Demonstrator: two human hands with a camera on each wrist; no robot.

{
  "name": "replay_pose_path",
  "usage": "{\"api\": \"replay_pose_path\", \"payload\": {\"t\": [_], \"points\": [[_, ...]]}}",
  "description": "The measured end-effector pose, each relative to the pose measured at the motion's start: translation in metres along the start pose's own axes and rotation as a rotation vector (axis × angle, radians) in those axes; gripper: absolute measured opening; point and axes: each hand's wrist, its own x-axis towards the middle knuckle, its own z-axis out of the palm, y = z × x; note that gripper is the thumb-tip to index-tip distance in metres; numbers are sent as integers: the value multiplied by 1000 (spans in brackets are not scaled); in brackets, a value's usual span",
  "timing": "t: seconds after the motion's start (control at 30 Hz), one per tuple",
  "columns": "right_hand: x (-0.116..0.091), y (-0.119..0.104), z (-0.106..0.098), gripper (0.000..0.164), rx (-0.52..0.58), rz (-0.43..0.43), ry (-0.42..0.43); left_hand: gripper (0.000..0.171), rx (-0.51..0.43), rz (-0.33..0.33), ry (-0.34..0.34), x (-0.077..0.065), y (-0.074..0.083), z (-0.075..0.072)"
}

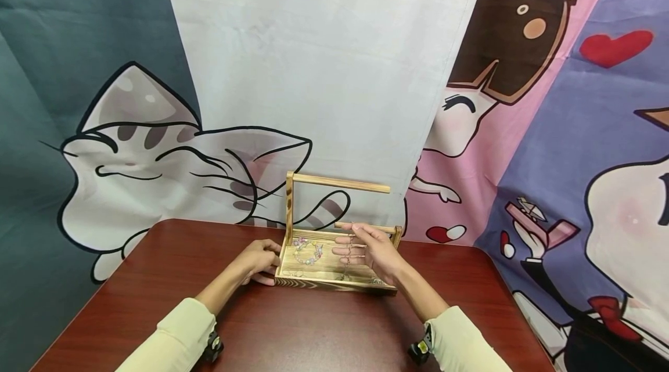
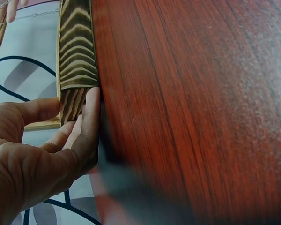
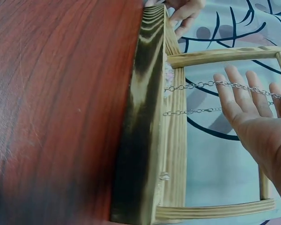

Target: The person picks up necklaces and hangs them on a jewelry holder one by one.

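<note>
A wooden jewelry tray (image 1: 334, 286) with scorched grain and an upright frame stands on the table. My left hand (image 1: 258, 262) grips its left end, thumb above and fingers below the edge in the left wrist view. Over the tray, my right hand (image 1: 377, 253) holds a silver chain (image 3: 203, 84) at thumb and index finger. The other fingers are spread, palm side showing, and the chain runs across them. Two strands hang toward the tray, one with a small clasp (image 3: 210, 110). Inside lies a beaded bracelet (image 1: 317, 252) in pale and pink colors.
More small jewelry (image 1: 376, 282) lies in the tray's front right corner. A wooden crossbar (image 1: 342, 183) rises above its back. The red-brown table (image 1: 313, 331) reaches a cloth backdrop (image 1: 313, 70) with cartoon prints close behind the tray.
</note>
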Motion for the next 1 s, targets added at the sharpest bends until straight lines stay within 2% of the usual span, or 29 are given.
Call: {"api": "replay_pose_path", "payload": {"t": [0.13, 0.37, 0.67, 1.0], "points": [[-3, -8, -1, 51, -14, -28, 15, 46, 3, 5, 1, -1, 1, 0], [-7, -24, -3, 41, -44, -67, 40, 46, 3, 4, 5, -2, 1, 0], [-13, -47, -4, 43, -123, -91, 38, 46, 5, 3, 7, -2, 0, -1], [-16, -71, -6, 39, -110, -149, 54, 45, 10, 3, 5, -3, 2, 0]]}}
